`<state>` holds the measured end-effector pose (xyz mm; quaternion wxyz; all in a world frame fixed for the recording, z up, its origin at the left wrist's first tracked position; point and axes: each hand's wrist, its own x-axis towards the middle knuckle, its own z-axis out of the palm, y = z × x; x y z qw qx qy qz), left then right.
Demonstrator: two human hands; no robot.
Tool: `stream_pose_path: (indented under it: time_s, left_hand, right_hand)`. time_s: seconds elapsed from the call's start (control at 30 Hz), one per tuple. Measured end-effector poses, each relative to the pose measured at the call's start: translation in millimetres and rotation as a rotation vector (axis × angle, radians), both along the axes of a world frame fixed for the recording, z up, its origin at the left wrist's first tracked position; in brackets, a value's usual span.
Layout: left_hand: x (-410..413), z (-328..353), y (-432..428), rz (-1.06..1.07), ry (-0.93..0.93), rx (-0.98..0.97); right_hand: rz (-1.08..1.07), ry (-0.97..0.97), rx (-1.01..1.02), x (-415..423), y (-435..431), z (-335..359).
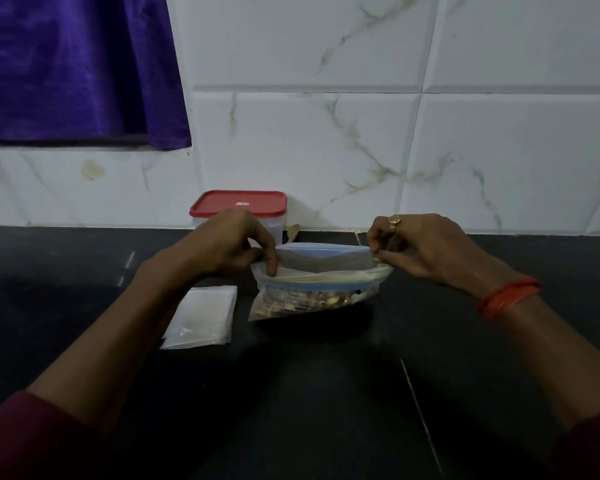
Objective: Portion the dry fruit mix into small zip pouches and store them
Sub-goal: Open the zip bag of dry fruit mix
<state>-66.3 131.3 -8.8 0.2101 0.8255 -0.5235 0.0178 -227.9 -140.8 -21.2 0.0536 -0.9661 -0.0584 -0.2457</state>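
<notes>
Several small zip pouches (201, 317) lie stacked on the dark counter (326, 393), just nearer than the left hand (232, 244). Between it and the right hand (420, 251) stands the bag of dry fruit mix (312, 296), each hand pinching one end of its open mouth. Behind the left hand sits a red-lidded container (239, 204).

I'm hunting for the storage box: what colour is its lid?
Red; the lid shows best in the head view.
</notes>
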Motion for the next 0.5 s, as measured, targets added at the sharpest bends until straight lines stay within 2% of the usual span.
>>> stream_pose_path:
  time_s: [0.1, 0.2, 0.33, 0.5]
  left_hand:
    - [0.8, 1.2, -1.2, 0.024, -0.038, 0.091]
    - [-4.2, 1.9, -3.8, 0.072, 0.02, 0.151]
    - [-12.9, -3.3, -8.3, 0.217, 0.181, 0.126]
    - [-14.0, -3.0, -9.7, 0.245, 0.324, 0.044]
  right_hand:
    - [0.075, 0.054, -0.064, -0.9, 1.9, 0.0]
    - [0.117, 0.143, -0.102, 1.4, 6.6, -2.1]
    - [0.048, 0.182, -0.104, 6.2, 12.4, 0.9]
    - [-0.056, 0.26, -0.116, 5.5, 19.0, 4.5]
